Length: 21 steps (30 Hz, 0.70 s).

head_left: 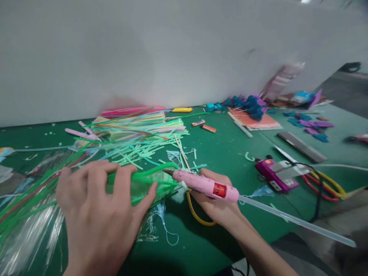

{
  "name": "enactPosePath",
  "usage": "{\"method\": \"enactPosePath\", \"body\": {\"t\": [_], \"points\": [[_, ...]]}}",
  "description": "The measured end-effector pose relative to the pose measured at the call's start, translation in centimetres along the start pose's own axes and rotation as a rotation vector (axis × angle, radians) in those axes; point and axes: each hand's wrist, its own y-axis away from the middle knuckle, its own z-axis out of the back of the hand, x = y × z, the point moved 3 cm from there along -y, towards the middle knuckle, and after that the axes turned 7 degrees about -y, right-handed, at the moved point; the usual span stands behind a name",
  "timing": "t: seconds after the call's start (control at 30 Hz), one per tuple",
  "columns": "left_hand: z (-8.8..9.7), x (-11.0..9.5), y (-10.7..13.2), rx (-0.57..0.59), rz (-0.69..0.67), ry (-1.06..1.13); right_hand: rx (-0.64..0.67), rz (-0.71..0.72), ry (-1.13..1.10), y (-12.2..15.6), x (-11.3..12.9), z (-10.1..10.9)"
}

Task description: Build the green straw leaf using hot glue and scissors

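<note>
My right hand is wrapped round a pink hot glue gun, and a long translucent glue stick juts from its back. The gun's dark nozzle points left, at the edge of a bright green, partly see-through piece that looks like film with a green border. My left hand grips this green piece between thumb and fingers. Beneath the gun, a yellow loop handle shows partly, probably of scissors. A light blue tassel lies in front of the green piece.
Bundles of coloured straw-like strips lie along the wall. At right are a purple device, scissors with red and yellow handles, and a grey bar. Dark blue petals sit behind. Clear film strips spread at left.
</note>
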Motion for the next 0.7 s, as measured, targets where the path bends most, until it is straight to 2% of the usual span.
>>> {"method": "enactPosePath", "body": {"t": [0.07, 0.2, 0.4, 0.57, 0.7], "points": [[0.0, -0.1, 0.0, -0.009, -0.029, -0.023, 0.000, -0.015, -0.001, 0.1, -0.2, 0.0], [-0.1, 0.1, 0.0, 0.036, 0.013, -0.012, -0.006, -0.038, -0.013, 0.2, -0.7, 0.1], [0.1, 0.0, -0.2, -0.027, -0.048, -0.028, -0.006, -0.045, -0.061, 0.5, -1.1, 0.6], [-0.1, -0.1, -0.4, 0.022, -0.054, -0.071, -0.027, -0.049, -0.132, 1.1, -0.8, 1.2], [0.1, -0.1, -0.3, -0.033, -0.071, -0.058, -0.008, -0.082, -0.247, 1.8, -0.4, 1.4]]}}
